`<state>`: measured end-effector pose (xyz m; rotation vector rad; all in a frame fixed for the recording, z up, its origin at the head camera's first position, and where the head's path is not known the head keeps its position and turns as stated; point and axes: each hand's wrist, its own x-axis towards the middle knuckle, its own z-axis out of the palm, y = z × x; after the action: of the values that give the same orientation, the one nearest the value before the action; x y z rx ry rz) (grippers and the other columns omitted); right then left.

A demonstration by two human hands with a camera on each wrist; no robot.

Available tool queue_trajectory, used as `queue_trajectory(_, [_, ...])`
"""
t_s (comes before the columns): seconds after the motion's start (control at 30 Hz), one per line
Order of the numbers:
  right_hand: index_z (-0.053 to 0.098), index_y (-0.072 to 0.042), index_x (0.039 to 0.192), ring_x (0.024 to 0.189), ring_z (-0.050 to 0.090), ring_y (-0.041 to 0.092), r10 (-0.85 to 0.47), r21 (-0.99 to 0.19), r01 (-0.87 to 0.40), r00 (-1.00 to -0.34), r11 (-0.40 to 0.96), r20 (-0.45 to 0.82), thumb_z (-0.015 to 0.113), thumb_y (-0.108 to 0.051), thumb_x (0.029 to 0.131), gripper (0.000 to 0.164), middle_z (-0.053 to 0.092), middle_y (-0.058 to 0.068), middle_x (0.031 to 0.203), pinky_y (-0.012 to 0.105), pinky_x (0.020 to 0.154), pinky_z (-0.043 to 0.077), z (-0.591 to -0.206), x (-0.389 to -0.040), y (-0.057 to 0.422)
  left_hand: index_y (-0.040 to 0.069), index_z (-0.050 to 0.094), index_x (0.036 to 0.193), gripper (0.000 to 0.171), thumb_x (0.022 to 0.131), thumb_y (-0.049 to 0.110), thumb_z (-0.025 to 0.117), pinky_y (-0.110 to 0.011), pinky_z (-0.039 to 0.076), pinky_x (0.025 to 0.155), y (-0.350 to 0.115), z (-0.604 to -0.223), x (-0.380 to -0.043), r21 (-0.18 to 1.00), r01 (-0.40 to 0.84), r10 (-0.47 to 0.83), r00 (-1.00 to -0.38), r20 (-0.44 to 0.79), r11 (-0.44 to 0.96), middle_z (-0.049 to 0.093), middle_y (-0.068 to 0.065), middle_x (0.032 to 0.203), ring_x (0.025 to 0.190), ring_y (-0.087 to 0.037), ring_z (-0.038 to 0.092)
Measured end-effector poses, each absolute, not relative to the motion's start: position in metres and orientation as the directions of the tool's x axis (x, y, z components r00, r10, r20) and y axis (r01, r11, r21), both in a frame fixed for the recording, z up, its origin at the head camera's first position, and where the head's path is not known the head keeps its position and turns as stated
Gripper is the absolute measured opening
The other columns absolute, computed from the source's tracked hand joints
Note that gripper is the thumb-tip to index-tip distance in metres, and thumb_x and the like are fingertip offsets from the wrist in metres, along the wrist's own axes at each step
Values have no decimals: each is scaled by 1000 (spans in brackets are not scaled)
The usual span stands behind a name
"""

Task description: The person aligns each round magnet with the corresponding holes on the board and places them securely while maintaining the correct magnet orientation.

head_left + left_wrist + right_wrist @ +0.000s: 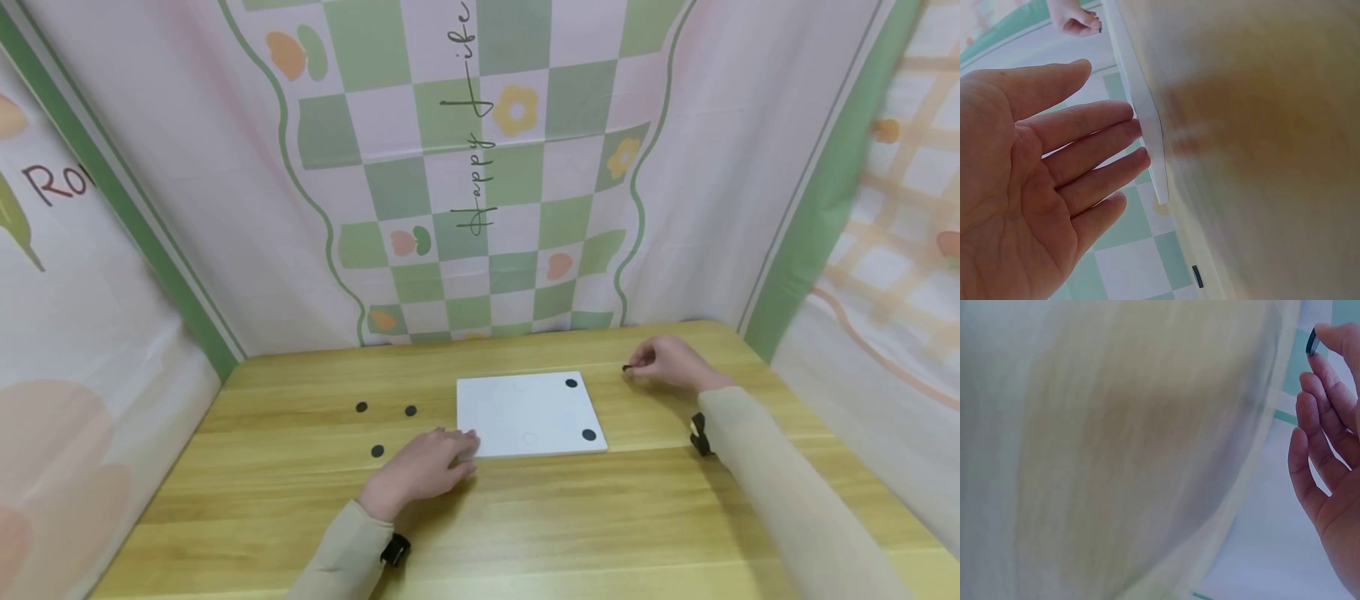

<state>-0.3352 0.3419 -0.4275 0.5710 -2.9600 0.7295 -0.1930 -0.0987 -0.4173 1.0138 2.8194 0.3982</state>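
A white rectangular board (517,417) lies flat on the wooden table, with one black disc (572,383) at its far right corner and another black disc (589,435) at its near right corner. My left hand (423,468) rests its straight fingertips on the board's near left corner; the left wrist view shows those fingers (1094,144) spread along the board's edge (1155,144). Right of the board, my right hand (671,364) pinches a small black disc (1312,341) between thumb and forefinger, its other fingers loosely bent in the right wrist view.
Left of the board lie three loose black discs, a far left disc (362,407), one nearer the board (410,411) and a nearer one (377,451). Behind the wooden table (525,533) hangs a green checked curtain (517,175), with printed cloth at both sides.
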Motion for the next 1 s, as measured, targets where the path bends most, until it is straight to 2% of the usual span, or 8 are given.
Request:
queue_trajectory(0.63, [73,-10,84,72,63,11,-364,-448,-389,-920,805,145,77,-20,78,12,70,0,80,32,71,55,-424,-342,315,8,53,134,42,97,28,53,-43,32,114,-99,-417,-193,270,608,638,-769,-33,747,50,-6,141,130,-23,48])
queue_trajectory(1.0, [73,-12,79,68,61,8,-418,-428,-456,-889,780,185,79,-20,76,10,70,-3,75,24,66,53,-421,-349,299,8,53,134,42,98,28,52,-43,31,115,-98,-417,-193,285,606,639,-768,-35,743,49,-7,142,131,-23,47])
